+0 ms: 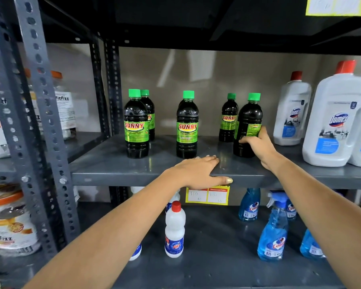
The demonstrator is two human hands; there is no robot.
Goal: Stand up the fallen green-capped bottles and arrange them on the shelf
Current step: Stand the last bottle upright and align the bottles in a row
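Several dark green-capped bottles with green SUNNY labels stand upright on the grey metal shelf [113,163]. Two stand at the left, one in front [136,124] and one behind it [149,113]. A single bottle [187,126] is in the middle. At the right, one bottle [228,118] stands at the back. In front of it a bottle [247,122] stands slightly tilted, and my right hand [256,146] grips its lower body. My left hand [200,171] lies flat on the shelf's front edge, fingers on top and thumb over the lip, holding nothing.
Large white red-capped Domex bottles [338,122] stand at the right of the same shelf. Below are a small white bottle [174,228] and blue spray bottles [273,232]. A slotted steel upright [40,101] bounds the left, with jars beyond it. A yellow price tag [206,195] hangs from the shelf edge.
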